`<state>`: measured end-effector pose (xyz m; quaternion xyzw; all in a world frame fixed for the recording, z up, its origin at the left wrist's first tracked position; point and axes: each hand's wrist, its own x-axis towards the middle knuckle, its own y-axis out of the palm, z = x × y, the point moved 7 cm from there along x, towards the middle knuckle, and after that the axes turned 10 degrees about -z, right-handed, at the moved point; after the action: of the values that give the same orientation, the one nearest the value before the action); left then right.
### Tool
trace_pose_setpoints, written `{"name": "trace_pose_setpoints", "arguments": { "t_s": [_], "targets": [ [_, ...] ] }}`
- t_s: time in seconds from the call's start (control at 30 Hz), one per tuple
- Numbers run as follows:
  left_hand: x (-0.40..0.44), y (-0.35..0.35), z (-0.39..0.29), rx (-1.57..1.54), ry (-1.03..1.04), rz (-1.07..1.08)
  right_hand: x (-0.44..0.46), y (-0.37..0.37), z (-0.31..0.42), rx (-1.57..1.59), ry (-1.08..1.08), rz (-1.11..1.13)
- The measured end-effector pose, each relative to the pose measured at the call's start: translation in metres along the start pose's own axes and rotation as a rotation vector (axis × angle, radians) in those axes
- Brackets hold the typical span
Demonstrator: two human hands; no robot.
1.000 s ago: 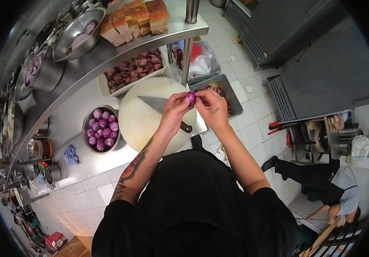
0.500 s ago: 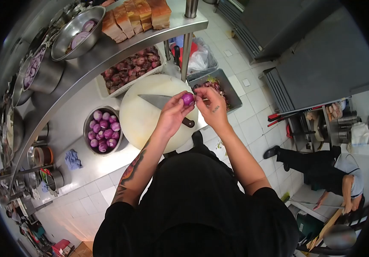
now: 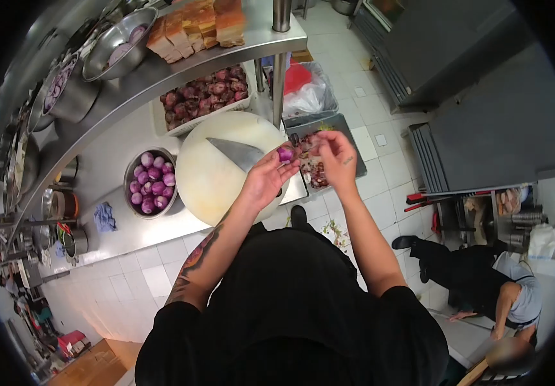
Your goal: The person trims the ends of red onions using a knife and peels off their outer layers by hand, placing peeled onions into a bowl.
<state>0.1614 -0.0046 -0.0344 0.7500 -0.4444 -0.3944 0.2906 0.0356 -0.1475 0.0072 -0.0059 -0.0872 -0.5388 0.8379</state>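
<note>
A purple onion (image 3: 286, 154) rests in the fingers of my left hand (image 3: 266, 177), over the right edge of the round white cutting board (image 3: 210, 167). My right hand (image 3: 338, 157) is just right of it, apart from the onion, fingertips pinched together over a grey bin (image 3: 354, 151) of peelings; what they hold is too small to make out. A knife (image 3: 235, 153) lies on the board, its handle mostly hidden by my left hand. Left of the board stands a steel bowl (image 3: 127, 186) of peeled onions. Behind the board is a white crate (image 3: 159, 119) of unpeeled onions.
A steel shelf (image 3: 184, 63) with cut meat slabs (image 3: 181, 32) and bowls spans above the counter. A post (image 3: 279, 83) stands behind the board. A blue cloth (image 3: 105, 217) lies left. At the far right another person (image 3: 483, 276) bends over. Scraps (image 3: 335, 233) lie on the floor.
My right hand has pulled away from the onion to the right. My left hand still holds the onion, with its fingers more spread. The other person has bent lower.
</note>
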Motion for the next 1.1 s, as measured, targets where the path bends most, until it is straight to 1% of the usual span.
{"name": "trace_pose_setpoints", "arguments": {
  "t_s": [0.07,0.1,0.13,0.17,0.2,0.23,0.27,0.33,0.37,0.47,0.53,0.63,0.73,0.83,0.9,0.93,1.0,1.07,1.1],
  "targets": [
    [0.005,0.01,0.002,0.036,0.066,-0.031,0.024,-0.018,0.009,-0.574,-0.349,0.015],
    [0.005,0.013,0.002,0.103,0.116,-0.063,0.023,-0.016,0.016,-0.691,-0.413,0.027],
    [0.003,0.014,0.003,0.17,0.156,-0.101,0.024,-0.015,0.02,-0.685,-0.407,0.042],
    [0.002,0.018,0.007,0.17,0.156,-0.116,0.021,-0.011,0.029,-0.608,-0.477,0.084],
    [0.001,0.023,0.007,0.184,0.205,-0.139,0.015,-0.005,0.044,-0.532,-0.544,0.119],
    [0.002,0.028,0.005,0.201,0.253,-0.157,0.012,-0.003,0.043,-0.376,-0.343,0.169],
    [0.003,0.031,0.007,0.207,0.246,-0.159,0.009,-0.002,0.048,-0.374,-0.336,0.163],
    [0.002,0.034,0.007,0.249,0.308,-0.173,-0.001,0.004,0.034,-0.195,-0.031,0.288],
    [0.002,0.034,0.01,0.254,0.297,-0.171,-0.003,0.005,0.039,-0.174,-0.117,0.251],
    [0.003,0.038,0.007,0.365,0.319,-0.154,-0.009,0.001,0.042,-0.258,-0.171,0.204],
    [-0.002,0.04,0.002,0.474,0.377,-0.177,-0.014,0.0,0.048,-0.269,-0.166,0.168],
    [-0.008,0.048,-0.005,0.574,0.383,-0.147,-0.022,0.0,0.051,-0.255,-0.148,0.135],
    [-0.011,0.046,-0.009,0.611,0.407,-0.11,-0.032,0.005,0.057,-0.272,-0.184,0.093],
    [-0.012,0.04,-0.008,0.57,0.377,-0.067,-0.038,0.007,0.051,-0.319,-0.237,0.068],
    [-0.012,0.036,-0.008,0.524,0.34,-0.05,-0.041,0.005,0.034,-0.256,-0.095,0.029],
    [-0.012,0.034,-0.007,0.477,0.308,-0.045,-0.043,0.006,0.034,-0.258,-0.099,0.022],
    [-0.011,0.03,-0.009,0.476,0.298,-0.048,-0.048,0.006,0.027,-0.156,0.071,-0.011],
    [-0.013,0.027,-0.011,0.472,0.292,-0.058,-0.052,0.011,0.032,-0.162,0.035,-0.014],
    [-0.014,0.029,-0.013,0.528,0.331,-0.04,-0.053,0.013,0.035,-0.166,0.0,-0.015]
  ]
}}
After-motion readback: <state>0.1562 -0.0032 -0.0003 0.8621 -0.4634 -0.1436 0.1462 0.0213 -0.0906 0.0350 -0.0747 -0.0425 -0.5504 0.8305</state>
